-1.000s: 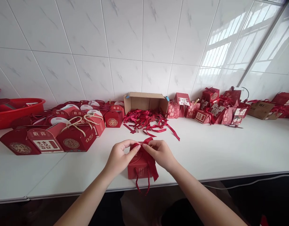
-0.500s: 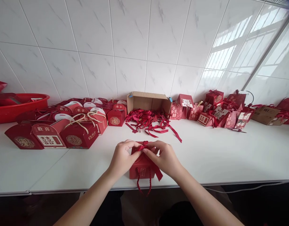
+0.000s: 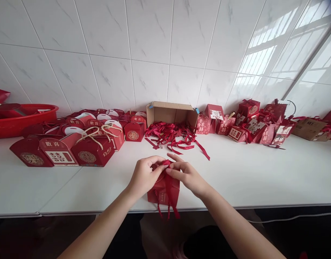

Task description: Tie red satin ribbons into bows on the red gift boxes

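Pinching ribbon [image 3: 167,163] atop the box [image 3: 160,184] with left hand [image 3: 144,175], had right hand [image 3: 188,177] kinda spread-fingered beside it and the long tail [image 3: 169,189] pointed toward the table's [image 3: 106,194] near edge.

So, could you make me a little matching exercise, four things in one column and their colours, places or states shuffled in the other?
Things
1. Basin
2. Cardboard box
3. Twine bow
4. Long ribbon

Descriptions
A. Straw-coloured, looped above a patterned box
B. Hanging down over a small gift box from the fingers of the left hand
C. Bright red, at the far left
D. Open at the front, with loose ribbons spilling out

Right pairs: 1-C, 2-D, 3-A, 4-B
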A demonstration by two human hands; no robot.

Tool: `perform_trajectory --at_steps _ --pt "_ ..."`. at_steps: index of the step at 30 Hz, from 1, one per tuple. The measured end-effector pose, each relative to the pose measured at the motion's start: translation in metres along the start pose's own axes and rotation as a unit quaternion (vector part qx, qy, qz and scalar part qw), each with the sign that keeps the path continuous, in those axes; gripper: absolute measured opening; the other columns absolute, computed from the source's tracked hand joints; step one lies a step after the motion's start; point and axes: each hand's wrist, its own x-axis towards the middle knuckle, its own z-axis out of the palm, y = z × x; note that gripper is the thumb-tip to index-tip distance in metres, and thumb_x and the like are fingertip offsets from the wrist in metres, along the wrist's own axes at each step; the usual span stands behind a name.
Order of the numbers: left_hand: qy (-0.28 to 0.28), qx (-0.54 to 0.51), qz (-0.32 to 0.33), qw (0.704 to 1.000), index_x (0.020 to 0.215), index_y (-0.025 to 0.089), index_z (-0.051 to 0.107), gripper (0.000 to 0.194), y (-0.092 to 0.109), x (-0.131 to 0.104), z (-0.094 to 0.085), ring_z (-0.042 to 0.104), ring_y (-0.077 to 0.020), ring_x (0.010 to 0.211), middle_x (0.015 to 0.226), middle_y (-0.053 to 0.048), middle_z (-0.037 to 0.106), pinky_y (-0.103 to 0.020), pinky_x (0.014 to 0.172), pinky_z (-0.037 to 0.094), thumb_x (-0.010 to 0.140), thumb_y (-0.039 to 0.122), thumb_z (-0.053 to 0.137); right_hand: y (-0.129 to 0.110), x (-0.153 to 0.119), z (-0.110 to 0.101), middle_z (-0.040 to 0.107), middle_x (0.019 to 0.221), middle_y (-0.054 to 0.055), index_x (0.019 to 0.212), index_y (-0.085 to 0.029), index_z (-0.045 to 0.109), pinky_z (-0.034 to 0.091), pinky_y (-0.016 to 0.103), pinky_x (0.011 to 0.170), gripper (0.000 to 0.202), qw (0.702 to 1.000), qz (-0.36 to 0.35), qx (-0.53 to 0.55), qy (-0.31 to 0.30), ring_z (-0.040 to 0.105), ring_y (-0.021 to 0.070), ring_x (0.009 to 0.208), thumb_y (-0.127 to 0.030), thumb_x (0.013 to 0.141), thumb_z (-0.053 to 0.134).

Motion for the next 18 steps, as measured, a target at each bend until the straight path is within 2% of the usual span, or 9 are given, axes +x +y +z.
perform_trajectory --at_steps 4,6,10,12,16,18 --pt "-0.003 -0.03 0.015 0.999 0.089 0.018 0.062 0.015 -0.002 0.004 -0.002 0.064 -0.0177 0.083 0.088 -0.004 0.068 -0.028 0.074 0.052 0.081 0.03 0.058 0.006 0.0 0.012 0.061 0.103 0.009 0.061 -0.017 0.06 0.033 0.035 0.1 0.029 0.996 -0.003 0.023 0.087 0.041 0.0253 0.124 -0.041 0.076 0.065" --pt "-0.004 -0.005 0.033 0.999 0.088 0.019 0.059 0.015 -0.001 0.002 -0.007 0.062 -0.0165 0.082 0.088 -0.003 0.065 -0.028 0.074 0.051 0.083 0.033 0.056 0.008 0.0 0.017 0.06 0.098 0.007 0.058 -0.017 0.058 0.037 0.033 0.093 0.031 0.992 0.01 0.049 0.112 0.049 0.0241 0.113 -0.041 0.077 0.064" --pt "-0.038 0.104 0.057 0.992 0.088 0.022 0.066 0.014 0.0 -0.008 -0.016 0.06 -0.0163 0.079 0.087 -0.003 0.066 -0.029 0.076 0.049 0.082 0.032 0.058 0.009 -0.001 0.019 0.059 0.094 0.005 0.062 -0.016 0.063 0.042 0.03 0.083 0.029 0.99 0.025 0.086 0.111 0.055 0.0209 0.098 -0.041 0.077 0.064" --pt "-0.03 0.119 0.054 0.991 0.089 0.023 0.07 0.016 -0.002 -0.01 -0.016 0.06 -0.0171 0.079 0.086 -0.003 0.067 -0.029 0.075 0.048 0.081 0.032 0.06 0.006 -0.003 0.018 0.059 0.098 0.006 0.066 -0.016 0.066 0.043 0.03 0.082 0.028 0.99 0.035 0.081 0.112 0.055 0.021 0.098 -0.042 0.077 0.063" --pt "-0.018 0.087 0.026 0.996 0.083 0.022 0.072 0.016 -0.007 -0.008 -0.017 0.062 -0.0175 0.075 0.083 -0.004 0.069 -0.028 0.068 0.048 0.08 0.032 0.061 0.001 -0.008 0.01 0.064 0.101 0.006 0.075 -0.017 0.069 0.043 0.029 0.083 0.034 0.996 0.014 0.002 0.09 0.058 0.0198 0.097 -0.043 0.086 0.051" --pt "-0.035 0.082 0.018 0.996 0.082 0.022 0.072 0.016 -0.006 -0.006 -0.02 0.063 -0.0183 0.078 0.085 -0.004 0.07 -0.029 0.07 0.048 0.079 0.032 0.06 0.001 -0.011 0.003 0.067 0.096 0.005 0.084 -0.019 0.068 0.045 0.029 0.078 0.025 0.992 -0.008 -0.081 0.094 0.06 0.0185 0.09 -0.038 0.086 0.053"
